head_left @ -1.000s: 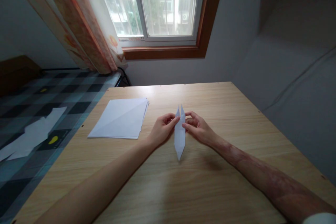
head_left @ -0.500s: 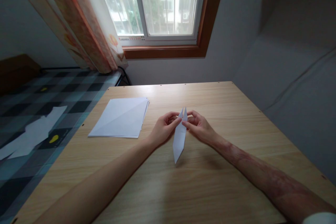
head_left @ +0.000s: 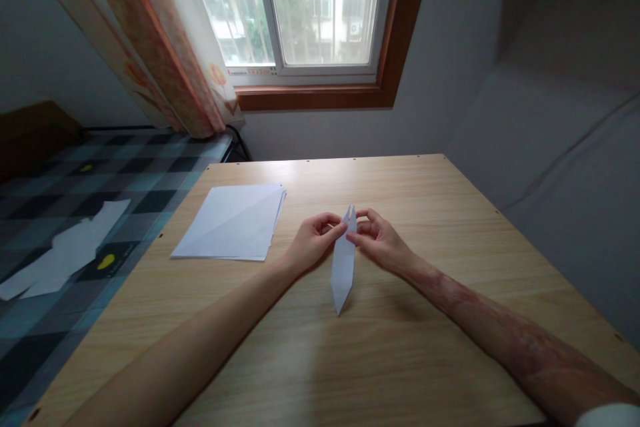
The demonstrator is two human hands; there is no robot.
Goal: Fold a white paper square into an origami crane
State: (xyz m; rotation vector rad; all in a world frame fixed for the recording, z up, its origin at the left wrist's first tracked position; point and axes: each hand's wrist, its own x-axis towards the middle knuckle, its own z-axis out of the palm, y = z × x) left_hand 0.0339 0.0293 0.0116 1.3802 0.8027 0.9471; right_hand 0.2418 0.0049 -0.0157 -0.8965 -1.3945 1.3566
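A narrow folded white paper (head_left: 343, 270) is held over the table, its single point towards me and two thin tips at its far end. My left hand (head_left: 317, 237) pinches its left edge near those tips, thumb on top. On the opposite edge, my right hand (head_left: 375, 235) pinches it between thumb and fingers. Parts of the fingers are hidden behind the paper. To the left of my hands lies a stack of white paper sheets (head_left: 233, 223), the top one with a diagonal crease.
The wooden table (head_left: 400, 360) reaches towards the wall under the window (head_left: 325, 13). Left of it stands a bed with a checked cover (head_left: 30, 227), where white paper scraps (head_left: 70, 250) lie. A patterned curtain (head_left: 165, 47) hangs beside the window.
The two tips of the folded paper are closer together, and its near point has swung slightly right. Both hands keep their pinch. The whole view has shifted slightly.
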